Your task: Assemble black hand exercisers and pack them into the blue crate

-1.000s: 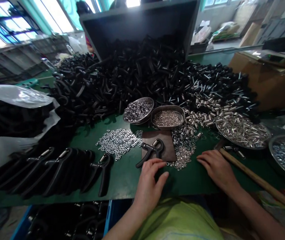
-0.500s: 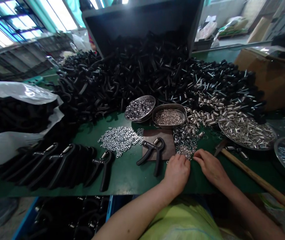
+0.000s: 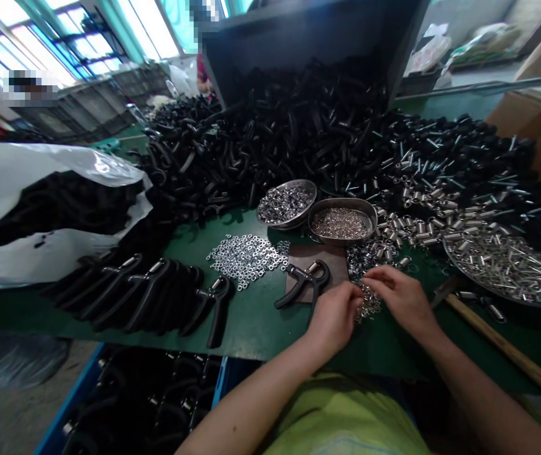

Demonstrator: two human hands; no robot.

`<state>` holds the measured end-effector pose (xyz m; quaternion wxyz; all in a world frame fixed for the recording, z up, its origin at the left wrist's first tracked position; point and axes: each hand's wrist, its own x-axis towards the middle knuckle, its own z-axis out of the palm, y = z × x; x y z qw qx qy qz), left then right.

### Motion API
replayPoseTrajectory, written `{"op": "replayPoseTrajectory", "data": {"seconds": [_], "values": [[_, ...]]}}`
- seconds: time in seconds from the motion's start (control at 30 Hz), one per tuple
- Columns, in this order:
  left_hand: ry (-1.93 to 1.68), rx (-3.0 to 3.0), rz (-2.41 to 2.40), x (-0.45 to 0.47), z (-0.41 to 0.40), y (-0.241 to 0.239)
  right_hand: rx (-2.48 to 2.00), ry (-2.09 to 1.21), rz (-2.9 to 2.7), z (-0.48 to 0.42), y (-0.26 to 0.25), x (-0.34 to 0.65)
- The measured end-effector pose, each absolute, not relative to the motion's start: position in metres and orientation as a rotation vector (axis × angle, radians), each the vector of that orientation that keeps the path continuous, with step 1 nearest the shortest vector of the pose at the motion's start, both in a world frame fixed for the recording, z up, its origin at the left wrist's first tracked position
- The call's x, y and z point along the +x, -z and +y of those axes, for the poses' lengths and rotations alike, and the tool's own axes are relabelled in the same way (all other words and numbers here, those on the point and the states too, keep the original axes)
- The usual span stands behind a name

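Note:
My left hand (image 3: 335,318) is closed, thumb and fingertips pinched together over a small heap of tiny metal parts (image 3: 371,304). Just to its right, my right hand (image 3: 406,298) also pinches, its fingertips almost meeting those of the left. Whatever lies between the fingers is too small to make out. A black hand gripper (image 3: 316,287) with a coil spring rests on a brown square plate (image 3: 294,292), close to my left hand. Loose rings and clips (image 3: 358,256) lie just beyond the fingertips.
Finished-looking hand gripers stand in a row (image 3: 145,294) at left. White nuts (image 3: 246,258), an oval metal tin (image 3: 370,235), a round bowl (image 3: 311,215) and springs (image 3: 394,227) lie ahead. A hammer (image 3: 493,335) is at right. Black handles (image 3: 261,139) pile up behind.
The view has swung left, so the table things sit further right. Both hands have lifted slightly and come closer together, fingertips nearly touching.

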<state>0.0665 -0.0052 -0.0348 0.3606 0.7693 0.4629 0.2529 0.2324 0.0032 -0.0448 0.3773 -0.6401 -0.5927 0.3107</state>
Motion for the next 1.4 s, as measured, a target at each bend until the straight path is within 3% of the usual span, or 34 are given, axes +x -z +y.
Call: {"op": "replayPoseTrajectory", "data": {"seconds": [0.2,0.4,0.83,1.1,1.4], "values": [[-0.818,1.221,1.179,0.006,0.003,0.031,-1.415,-0.729,-1.783,0.059,0.044,0.182],[-0.921,1.073,1.238,-0.033,0.006,0.031,-1.413,-0.681,-1.903,0.081,0.048,0.17],[-0.929,1.179,1.286,-0.04,0.019,0.032,-1.486,-0.655,-2.119,0.09,0.042,0.17],[-0.819,1.961,1.35,-0.025,0.049,0.03,-1.56,-0.731,-2.207,0.103,0.038,0.169],[-0.668,2.004,1.287,-0.018,0.064,0.047,-1.53,-0.662,-2.334,0.103,0.031,0.17]]}}
